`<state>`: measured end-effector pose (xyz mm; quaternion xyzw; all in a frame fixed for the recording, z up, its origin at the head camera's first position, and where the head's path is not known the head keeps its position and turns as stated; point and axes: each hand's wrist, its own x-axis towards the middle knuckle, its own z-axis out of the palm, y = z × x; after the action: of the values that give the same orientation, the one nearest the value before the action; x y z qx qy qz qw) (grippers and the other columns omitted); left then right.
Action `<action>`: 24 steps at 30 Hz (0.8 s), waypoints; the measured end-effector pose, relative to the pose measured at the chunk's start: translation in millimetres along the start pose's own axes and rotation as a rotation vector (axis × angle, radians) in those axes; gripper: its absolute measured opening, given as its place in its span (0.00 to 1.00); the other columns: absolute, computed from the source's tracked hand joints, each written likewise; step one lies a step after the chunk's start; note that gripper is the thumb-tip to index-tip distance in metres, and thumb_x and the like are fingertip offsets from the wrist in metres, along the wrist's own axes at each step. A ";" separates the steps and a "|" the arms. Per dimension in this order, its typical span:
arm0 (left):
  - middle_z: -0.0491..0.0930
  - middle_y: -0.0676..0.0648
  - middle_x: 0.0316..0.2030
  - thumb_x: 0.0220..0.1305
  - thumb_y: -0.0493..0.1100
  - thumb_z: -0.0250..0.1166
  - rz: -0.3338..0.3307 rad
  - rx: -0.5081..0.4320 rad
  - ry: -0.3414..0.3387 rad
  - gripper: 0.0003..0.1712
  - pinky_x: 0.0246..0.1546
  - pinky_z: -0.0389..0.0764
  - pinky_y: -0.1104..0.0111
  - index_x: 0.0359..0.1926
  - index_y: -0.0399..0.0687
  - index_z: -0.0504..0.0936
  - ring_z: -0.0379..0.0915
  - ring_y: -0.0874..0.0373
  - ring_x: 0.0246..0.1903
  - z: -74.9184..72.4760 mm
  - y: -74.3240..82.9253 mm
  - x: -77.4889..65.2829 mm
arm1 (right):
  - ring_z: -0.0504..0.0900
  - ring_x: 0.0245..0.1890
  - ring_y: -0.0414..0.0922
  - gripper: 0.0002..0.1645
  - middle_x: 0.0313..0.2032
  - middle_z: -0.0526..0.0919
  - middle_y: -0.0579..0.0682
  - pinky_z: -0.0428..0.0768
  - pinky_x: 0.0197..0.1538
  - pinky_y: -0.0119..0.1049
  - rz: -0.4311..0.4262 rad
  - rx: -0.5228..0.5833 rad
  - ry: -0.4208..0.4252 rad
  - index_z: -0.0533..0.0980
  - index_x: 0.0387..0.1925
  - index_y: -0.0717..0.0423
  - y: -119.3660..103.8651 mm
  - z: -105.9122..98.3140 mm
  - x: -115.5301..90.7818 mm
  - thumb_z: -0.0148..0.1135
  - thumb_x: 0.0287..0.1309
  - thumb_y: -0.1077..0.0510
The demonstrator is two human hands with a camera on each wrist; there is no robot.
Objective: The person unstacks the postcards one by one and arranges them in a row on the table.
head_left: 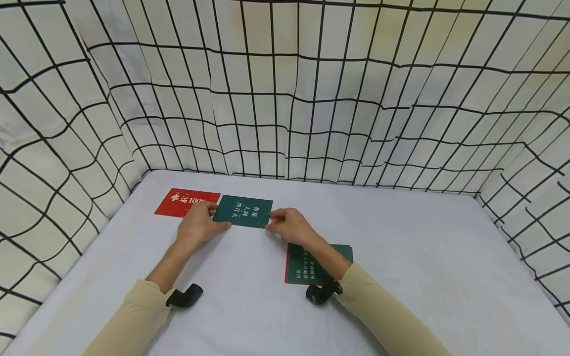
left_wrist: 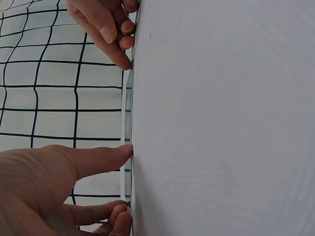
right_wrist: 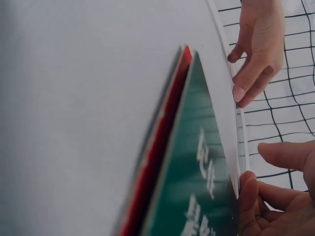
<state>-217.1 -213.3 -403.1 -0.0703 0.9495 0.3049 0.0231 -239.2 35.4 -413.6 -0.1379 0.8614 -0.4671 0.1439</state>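
A green card (head_left: 242,211) with white characters lies flat on the white table, between my two hands. My left hand (head_left: 198,227) touches its left side and near edge, with the thumb straight and apart from the fingers. At the card's right edge rests the fingertip of my right hand (head_left: 291,226); its thumb is raised clear of the card in the right wrist view (right_wrist: 283,189). Partly under the left fingers lies a red card (head_left: 178,201) with white characters. From the left wrist view the green card (left_wrist: 129,108) appears edge-on.
Beneath my right forearm lies a small stack of green cards (head_left: 296,269) with a red one showing at its edge. A black-lined net (head_left: 285,99) encloses the table (head_left: 423,257) at the back and sides. Each wrist carries a black camera mount (head_left: 184,295).
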 end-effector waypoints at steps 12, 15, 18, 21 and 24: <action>0.72 0.28 0.63 0.62 0.46 0.75 0.092 -0.014 0.020 0.41 0.61 0.83 0.46 0.70 0.31 0.71 0.72 0.34 0.63 4.3 3.2 -1.2 | 0.82 0.32 0.43 0.32 0.46 0.84 0.54 0.82 0.37 0.31 0.000 0.036 -0.079 0.76 0.67 0.57 1.0 -13.3 -4.6 0.72 0.64 0.53; 0.72 0.30 0.63 0.64 0.45 0.73 0.128 -0.043 0.020 0.38 0.60 0.84 0.47 0.70 0.33 0.72 0.72 0.35 0.63 7.0 5.9 -1.6 | 0.83 0.33 0.43 0.31 0.47 0.84 0.54 0.84 0.40 0.33 -0.013 0.055 -0.080 0.76 0.66 0.56 4.2 -16.7 -7.6 0.71 0.65 0.52; 0.72 0.31 0.63 0.66 0.46 0.73 0.152 -0.067 0.021 0.36 0.60 0.84 0.48 0.69 0.34 0.74 0.72 0.36 0.63 9.5 8.8 -2.2 | 0.84 0.36 0.44 0.31 0.49 0.84 0.54 0.86 0.42 0.34 -0.031 0.065 -0.081 0.76 0.66 0.55 5.7 -20.0 -10.5 0.71 0.65 0.51; 0.72 0.32 0.62 0.66 0.47 0.72 0.170 -0.079 0.010 0.35 0.60 0.85 0.48 0.69 0.36 0.75 0.72 0.37 0.63 12.1 11.5 -2.4 | 0.84 0.42 0.45 0.31 0.52 0.83 0.54 0.87 0.44 0.34 -0.051 0.054 -0.075 0.77 0.66 0.54 5.8 -23.2 -14.5 0.70 0.66 0.49; 0.73 0.34 0.62 0.66 0.49 0.73 0.192 -0.082 -0.008 0.35 0.59 0.85 0.49 0.69 0.38 0.75 0.72 0.38 0.63 15.3 14.4 -3.6 | 0.83 0.50 0.46 0.31 0.55 0.83 0.53 0.88 0.46 0.35 -0.077 0.030 -0.070 0.77 0.66 0.54 5.2 -27.3 -19.1 0.69 0.66 0.48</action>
<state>-215.7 -192.4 -406.9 0.0213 0.9385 0.3446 -0.0052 -232.4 66.1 -401.5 -0.1852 0.8428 -0.4800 0.1579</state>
